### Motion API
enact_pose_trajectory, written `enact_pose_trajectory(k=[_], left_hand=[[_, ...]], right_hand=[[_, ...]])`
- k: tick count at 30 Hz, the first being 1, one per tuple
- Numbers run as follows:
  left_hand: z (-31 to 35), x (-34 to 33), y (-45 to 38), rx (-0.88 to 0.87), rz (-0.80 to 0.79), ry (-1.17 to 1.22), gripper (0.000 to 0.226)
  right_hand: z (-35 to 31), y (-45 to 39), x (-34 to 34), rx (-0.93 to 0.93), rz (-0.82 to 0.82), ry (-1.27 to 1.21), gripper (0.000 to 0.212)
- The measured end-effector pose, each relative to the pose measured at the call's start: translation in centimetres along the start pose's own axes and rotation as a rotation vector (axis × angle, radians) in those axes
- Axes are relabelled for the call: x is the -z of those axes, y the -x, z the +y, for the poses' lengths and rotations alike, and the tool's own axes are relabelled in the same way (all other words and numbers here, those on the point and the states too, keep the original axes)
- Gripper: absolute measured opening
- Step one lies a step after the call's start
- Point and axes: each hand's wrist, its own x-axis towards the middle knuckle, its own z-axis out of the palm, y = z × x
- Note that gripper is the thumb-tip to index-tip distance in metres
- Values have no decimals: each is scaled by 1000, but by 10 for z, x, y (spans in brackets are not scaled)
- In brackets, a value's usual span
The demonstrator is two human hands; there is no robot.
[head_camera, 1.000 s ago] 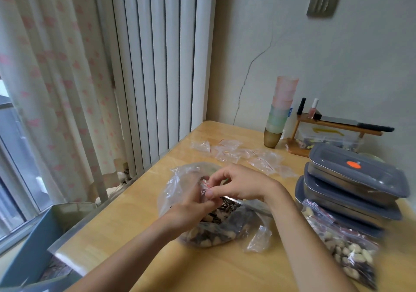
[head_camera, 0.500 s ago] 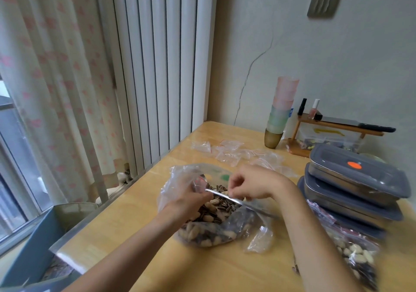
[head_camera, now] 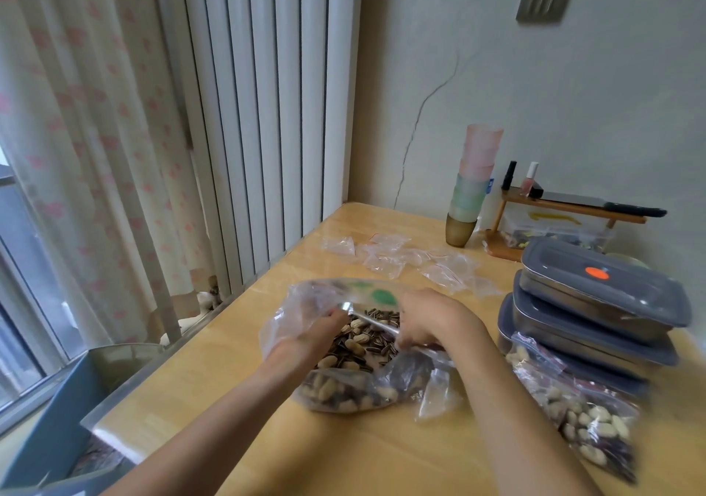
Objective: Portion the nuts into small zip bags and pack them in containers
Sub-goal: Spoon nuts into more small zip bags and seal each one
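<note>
A big clear plastic bag (head_camera: 344, 392) lies open in the middle of the wooden table (head_camera: 237, 361), full of peanuts and striped sunflower seeds. Over its mouth, a small zip bag (head_camera: 372, 321) shows as a shiny strip stretched between my hands. My left hand (head_camera: 317, 337) pinches the strip's left end, partly inside the big bag. My right hand (head_camera: 431, 319) pinches it further right. Whatever the small bag holds is hidden. Filled zip bags (head_camera: 573, 411) lie at the right, in front of three stacked containers with grey lids (head_camera: 603, 304).
Several empty small zip bags (head_camera: 401, 258) are scattered behind the big bag. A stack of pastel cups (head_camera: 473, 182) and a wooden rack with a knife (head_camera: 573, 209) stand at the wall. A blue bin (head_camera: 57, 419) sits below the table's left edge.
My hands were pinched together at one spot on the small bag. They have drawn apart along its top strip, the right hand going rightward.
</note>
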Motion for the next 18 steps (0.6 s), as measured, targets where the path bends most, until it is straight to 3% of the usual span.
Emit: enact_pose_trajectory(k=[2, 5, 12, 15, 18], left_hand=[[4, 4, 14, -58, 21, 28, 27], [-4, 9, 21, -180, 150, -1, 8], [-18, 15, 10, -129, 184, -31, 10], [-21, 15, 5, -93, 176, -34, 12], [-19, 17, 4, -105, 193, -67, 7]], right_hand=[[2, 5, 9, 37, -18, -86, 23], [5, 18, 22, 75, -39, -409, 5], [21, 40, 46, 148, 31, -1078, 32], [16, 34, 43, 202, 214, -1253, 29], [3, 20, 29, 225, 513, -1058, 15]])
